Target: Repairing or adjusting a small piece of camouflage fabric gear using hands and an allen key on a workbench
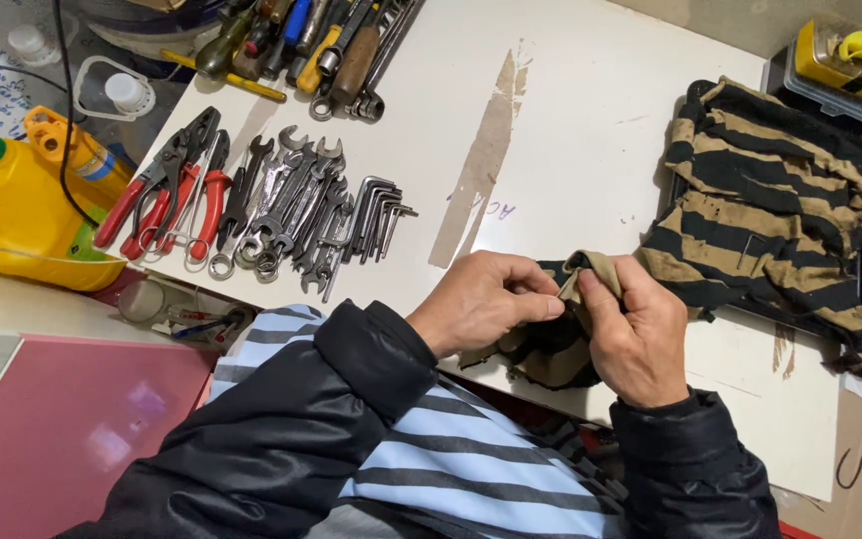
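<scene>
**Both Hands Pinching a Striped Rag at the Edge of a White Work Board**

Nearest the camera, black jacket sleeves (281,449) cross over a blue-and-white striped garment (451,469). Just beyond them, the left hand (486,299) and the right hand (636,334) meet at the near edge of a white board (571,130). Each hand is closed on the same tan-and-black striped rag (576,284), pinching a folded tan corner between thumb and fingers. The rag lies at the centre of the view, on the board's near edge.

At 2 o'clock from the hands, a larger striped cloth (780,210) of the same pattern is spread over a dark tray. At 1 o'clock, a yellow case (850,60) sits at the far corner.

At 10 o'clock, combination wrenches (291,205) lie in a row, with hex keys (376,215) beside them and red-handled pliers (167,190) further left. At 11 o'clock, screwdrivers (311,40) are grouped at the far edge.

At 9 o'clock, off the board, stands a yellow jug (22,215) with a green cap. A pink surface (62,429) lies at 8 o'clock.
</scene>
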